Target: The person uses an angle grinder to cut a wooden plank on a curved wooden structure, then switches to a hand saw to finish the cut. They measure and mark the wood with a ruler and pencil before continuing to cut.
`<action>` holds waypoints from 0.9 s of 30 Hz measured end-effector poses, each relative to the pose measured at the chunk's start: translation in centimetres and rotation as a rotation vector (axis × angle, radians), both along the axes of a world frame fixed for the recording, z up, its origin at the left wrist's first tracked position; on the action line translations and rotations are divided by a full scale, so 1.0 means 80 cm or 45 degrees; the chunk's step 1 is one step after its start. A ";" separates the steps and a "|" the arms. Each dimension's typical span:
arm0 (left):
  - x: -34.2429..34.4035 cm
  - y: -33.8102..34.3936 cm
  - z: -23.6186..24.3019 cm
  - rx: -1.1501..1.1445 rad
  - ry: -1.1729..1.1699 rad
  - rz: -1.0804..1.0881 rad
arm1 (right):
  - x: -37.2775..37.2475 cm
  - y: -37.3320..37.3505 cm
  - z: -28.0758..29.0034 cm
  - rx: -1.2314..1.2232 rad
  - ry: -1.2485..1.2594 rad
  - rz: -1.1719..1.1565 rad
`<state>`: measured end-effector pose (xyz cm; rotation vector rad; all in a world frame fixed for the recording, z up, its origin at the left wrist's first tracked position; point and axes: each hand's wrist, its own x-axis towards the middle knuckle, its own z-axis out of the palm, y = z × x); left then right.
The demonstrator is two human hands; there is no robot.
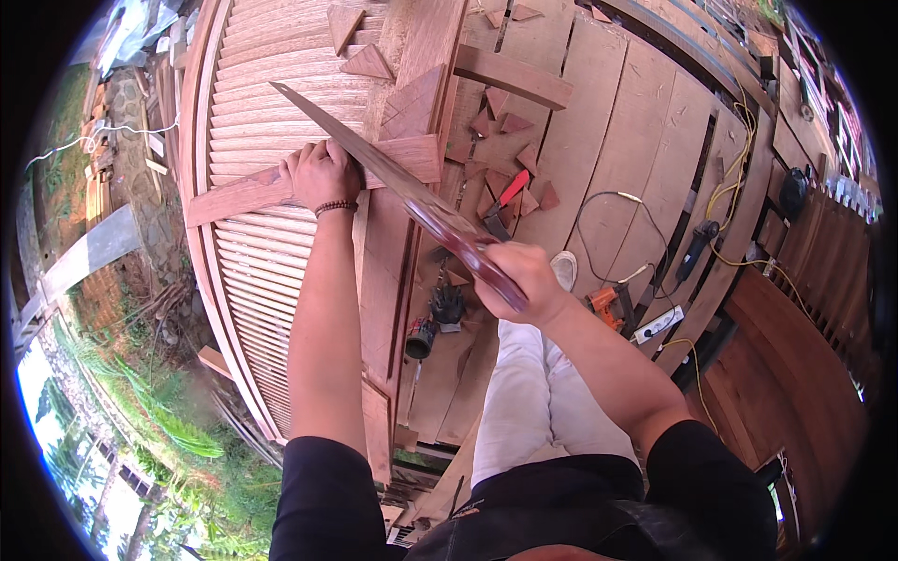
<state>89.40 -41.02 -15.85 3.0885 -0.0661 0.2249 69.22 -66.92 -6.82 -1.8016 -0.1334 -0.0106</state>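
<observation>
A handsaw (pixel 360 154) with a dark, glossy wooden handle slants from my right hand up to the left. My right hand (pixel 524 280) is closed around that handle. Its blade crosses over a reddish wooden board (pixel 238 198), which lies across a louvered wooden panel (pixel 267 271). Whether the teeth touch the wood, I cannot tell. Just left of the blade, my left hand (pixel 321 176) grips the board with curled fingers and presses it down; a beaded bracelet is on that wrist. Triangular offcuts (pixel 368 63) rest on the panel's far part.
More wood offcuts (pixel 514 123) litter the plank floor (pixel 608 140) around a red-handled tool (pixel 513 189). To the right lie an orange power tool (pixel 605 307), a white power strip (pixel 659 323), a black power tool (pixel 697 248) and yellow cable (pixel 741 173). Plants (pixel 173 421) grow at left.
</observation>
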 end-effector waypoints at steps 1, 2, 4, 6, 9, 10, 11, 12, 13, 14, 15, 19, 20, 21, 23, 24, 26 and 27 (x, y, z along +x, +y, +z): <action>0.001 -0.002 0.000 -0.032 -0.010 0.010 | 0.008 0.009 0.006 0.009 0.062 -0.039; -0.003 0.011 0.000 0.018 0.010 0.018 | -0.010 0.005 0.014 -0.020 0.068 -0.022; 0.001 0.035 0.003 0.109 0.028 0.032 | -0.079 -0.032 0.040 -0.086 0.055 0.010; -0.001 0.034 0.011 0.088 -0.012 0.060 | -0.154 -0.075 0.066 -0.179 0.037 0.029; -0.003 0.023 0.021 0.035 -0.046 0.046 | -0.123 -0.065 0.059 -0.162 0.062 0.022; -0.003 0.020 0.019 0.010 -0.046 0.041 | -0.084 -0.043 0.044 -0.091 0.066 -0.007; 0.001 0.005 0.010 -0.035 -0.053 0.028 | -0.031 -0.017 0.022 -0.041 0.062 -0.047; 0.000 -0.004 0.002 -0.068 -0.053 0.019 | 0.005 0.000 0.010 0.024 0.035 -0.050; 0.001 0.001 -0.006 -0.071 -0.072 0.004 | 0.009 0.003 0.015 -0.012 0.028 -0.032; -0.002 0.012 -0.004 -0.018 -0.058 0.015 | 0.006 0.011 0.022 -0.032 0.035 -0.003; -0.005 0.022 -0.003 0.031 -0.042 0.026 | -0.029 -0.002 0.033 -0.083 0.057 0.000; -0.006 0.020 0.021 0.005 -0.149 0.012 | -0.147 -0.072 0.085 -0.190 0.061 0.019; -0.008 0.018 0.022 -0.022 -0.194 -0.018 | -0.140 -0.070 0.079 -0.192 0.074 0.000; -0.006 0.016 0.023 -0.037 -0.174 0.015 | -0.128 -0.066 0.071 -0.192 0.086 -0.017; -0.001 0.010 0.013 -0.082 -0.149 0.027 | -0.038 -0.020 0.036 -0.090 0.019 0.021; 0.000 -0.001 0.003 -0.120 -0.125 0.028 | -0.003 -0.003 0.023 -0.082 0.041 -0.016; 0.004 0.006 0.007 -0.051 -0.079 0.046 | 0.000 0.009 0.022 -0.044 0.063 -0.029; 0.002 0.008 0.008 -0.019 -0.053 0.051 | -0.022 -0.006 0.033 -0.050 0.058 -0.029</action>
